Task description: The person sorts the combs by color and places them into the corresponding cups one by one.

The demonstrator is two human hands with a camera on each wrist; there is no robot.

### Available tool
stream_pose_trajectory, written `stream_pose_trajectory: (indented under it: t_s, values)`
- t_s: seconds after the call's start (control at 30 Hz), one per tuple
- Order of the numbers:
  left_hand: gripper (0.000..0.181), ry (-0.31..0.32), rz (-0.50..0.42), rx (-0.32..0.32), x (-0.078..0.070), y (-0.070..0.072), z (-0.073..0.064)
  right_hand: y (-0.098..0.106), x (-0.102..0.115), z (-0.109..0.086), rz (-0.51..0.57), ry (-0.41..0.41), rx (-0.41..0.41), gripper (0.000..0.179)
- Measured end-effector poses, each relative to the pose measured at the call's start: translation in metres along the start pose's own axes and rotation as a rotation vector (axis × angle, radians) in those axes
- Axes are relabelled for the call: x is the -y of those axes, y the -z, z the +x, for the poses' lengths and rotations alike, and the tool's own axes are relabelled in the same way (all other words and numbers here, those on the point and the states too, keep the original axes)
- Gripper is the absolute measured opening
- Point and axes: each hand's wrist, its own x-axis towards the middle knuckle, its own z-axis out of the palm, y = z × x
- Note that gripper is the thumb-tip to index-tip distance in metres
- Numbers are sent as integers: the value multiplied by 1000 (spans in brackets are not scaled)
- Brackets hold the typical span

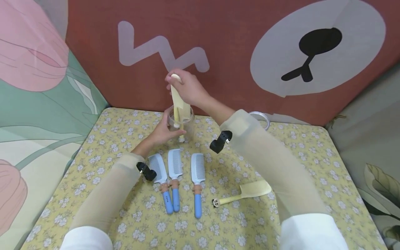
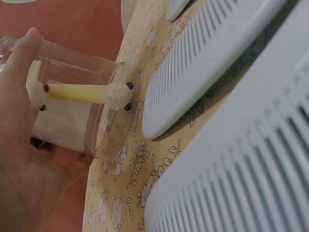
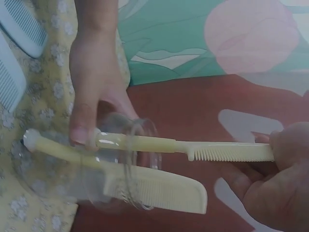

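At the table's back edge, my left hand grips a clear jar, thumb across its side. Above the jar, my right hand pinches a pale yellow comb by its toothed end. The comb's handle points down inside the jar mouth. A second yellow comb stands in the jar, its toothed part sticking out past the rim. Its white handle end with black spots is at the jar's bottom in the left wrist view.
Three blue combs with brown-banded handles lie in front of the jar. Another yellow comb with a panda-head end lies near my right forearm. A clear round lid is at the back right. A red-brown patterned wall rises behind the table.
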Motion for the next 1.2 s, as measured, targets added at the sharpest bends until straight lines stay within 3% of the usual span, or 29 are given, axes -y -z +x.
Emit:
stream_pose_trajectory:
  t_s: [0.23, 0.47, 0.57, 0.8, 1.13, 1.2]
  values:
    - [106, 31, 37, -26, -2, 5, -6, -25, -7, 4, -40, -23, 31, 29]
    - [100, 20, 27, -1, -35, 5, -18, -39, -18, 4, -83, -40, 46, 27]
    - [99, 23, 28, -6, -37, 4, -19, -41, -22, 4, -98, -34, 49, 27]
    - [102, 55, 44, -13, -37, 2, -19, -44, -30, 1, -118, -17, 74, 30]
    - [102, 36, 68, -2, -39, 3, -18, -35, -27, 0, -158, -21, 56, 39]
    - [103, 37, 72, 0, -30, 3, -14, -32, -25, 0, -186, -15, 62, 40]
